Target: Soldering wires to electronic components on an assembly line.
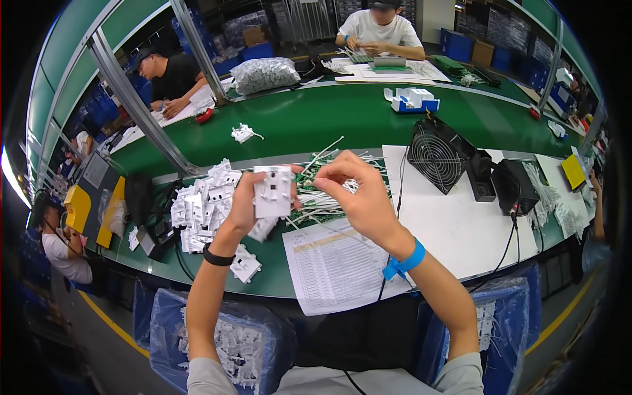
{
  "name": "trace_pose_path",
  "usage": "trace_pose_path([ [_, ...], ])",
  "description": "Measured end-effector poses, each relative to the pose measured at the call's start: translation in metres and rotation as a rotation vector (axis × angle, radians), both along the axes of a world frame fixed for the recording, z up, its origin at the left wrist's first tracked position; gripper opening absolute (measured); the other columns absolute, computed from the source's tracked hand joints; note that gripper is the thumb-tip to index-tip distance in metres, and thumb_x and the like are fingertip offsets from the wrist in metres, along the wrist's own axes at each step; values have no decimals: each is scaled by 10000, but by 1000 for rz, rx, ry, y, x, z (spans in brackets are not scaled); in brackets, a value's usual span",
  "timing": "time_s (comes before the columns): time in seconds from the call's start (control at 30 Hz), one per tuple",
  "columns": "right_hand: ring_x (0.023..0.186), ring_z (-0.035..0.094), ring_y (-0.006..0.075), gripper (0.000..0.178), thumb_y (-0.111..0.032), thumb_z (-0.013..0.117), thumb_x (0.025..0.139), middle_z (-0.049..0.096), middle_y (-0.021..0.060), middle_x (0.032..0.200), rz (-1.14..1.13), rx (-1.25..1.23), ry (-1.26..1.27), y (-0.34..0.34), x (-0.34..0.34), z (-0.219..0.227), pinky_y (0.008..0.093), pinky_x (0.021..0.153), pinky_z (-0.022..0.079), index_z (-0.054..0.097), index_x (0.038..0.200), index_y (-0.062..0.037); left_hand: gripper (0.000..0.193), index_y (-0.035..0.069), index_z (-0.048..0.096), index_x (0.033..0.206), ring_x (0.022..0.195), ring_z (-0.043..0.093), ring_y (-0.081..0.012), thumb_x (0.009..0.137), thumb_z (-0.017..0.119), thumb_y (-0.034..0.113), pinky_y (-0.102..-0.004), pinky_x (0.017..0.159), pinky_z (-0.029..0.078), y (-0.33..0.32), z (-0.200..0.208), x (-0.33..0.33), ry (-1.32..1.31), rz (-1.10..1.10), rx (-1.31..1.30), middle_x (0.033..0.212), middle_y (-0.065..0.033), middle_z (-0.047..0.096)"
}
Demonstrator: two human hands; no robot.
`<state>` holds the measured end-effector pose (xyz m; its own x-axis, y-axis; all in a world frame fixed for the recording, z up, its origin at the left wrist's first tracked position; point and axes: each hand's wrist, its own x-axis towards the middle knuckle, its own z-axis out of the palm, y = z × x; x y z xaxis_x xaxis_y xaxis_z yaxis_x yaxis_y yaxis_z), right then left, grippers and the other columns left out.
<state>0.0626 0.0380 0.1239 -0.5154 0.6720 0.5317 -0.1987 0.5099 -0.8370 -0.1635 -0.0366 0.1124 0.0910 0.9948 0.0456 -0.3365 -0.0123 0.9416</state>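
My left hand (241,205) is closed on a white plastic housing (272,192), held upright above the bench with a small dark square in its face. Just to its right, my right hand (366,197) has its thumb and fingers drawn into a pinch; whatever sits between the fingertips is too small to make out. Behind and below that hand lies a heap of white cables with green circuit boards (315,201). A pile of similar white housings (203,203) spreads left of my left hand, and another housing (245,264) rests near the bench's front edge.
A printed sheet (336,276) overhangs the front edge. To the right are a black fan (436,158) and a white board (428,227). Lined blue bins (164,329) flank my lap. Beyond runs a green conveyor (316,122) carrying one housing (243,133); other people work past it.
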Motion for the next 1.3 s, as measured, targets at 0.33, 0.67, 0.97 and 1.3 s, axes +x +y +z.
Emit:
trace_pose_path([
  [0.33, 738, 588, 206, 143, -103, 739, 851, 600, 98, 845, -29, 81, -171, -10, 2, 9, 334, 684, 472, 734, 905, 29, 578, -18, 600, 1170, 733, 676, -262, 1000, 273, 427, -376, 730, 559, -9, -8, 32, 123, -71, -49, 880, -134, 674],
  [0.67, 750, 612, 138, 157, -112, 742, 867, 631, 65, 855, 41, 83, -478, 4, 23, 15, 295, 684, 505, 719, 924, 33, 700, -28, 618, 1125, 742, 704, -264, 980, 331, 594, -368, 710, 569, -15, 6, 47, 276, -257, -212, 925, -168, 703],
  [0.97, 846, 643, 175, 152, -144, 723, 877, 651, 68, 925, -36, 55, -417, 10, 62, -10, 322, 733, 506, 722, 934, -4, 230, -2, 674, 1018, 770, 668, -77, 923, 734, 199, -238, 682, 501, 4, -19, 93, 617, 201, 115, 872, -53, 728],
  [1.3, 730, 681, 175, 246, -172, 717, 919, 718, 142, 855, -121, -583, -175, 0, 112, -43, 301, 654, 522, 680, 1018, 50, 142, 14, 595, 905, 705, 564, -53, 912, 711, 98, -238, 608, 435, 44, -51, 143, 648, 415, 304, 785, 2, 634],
])
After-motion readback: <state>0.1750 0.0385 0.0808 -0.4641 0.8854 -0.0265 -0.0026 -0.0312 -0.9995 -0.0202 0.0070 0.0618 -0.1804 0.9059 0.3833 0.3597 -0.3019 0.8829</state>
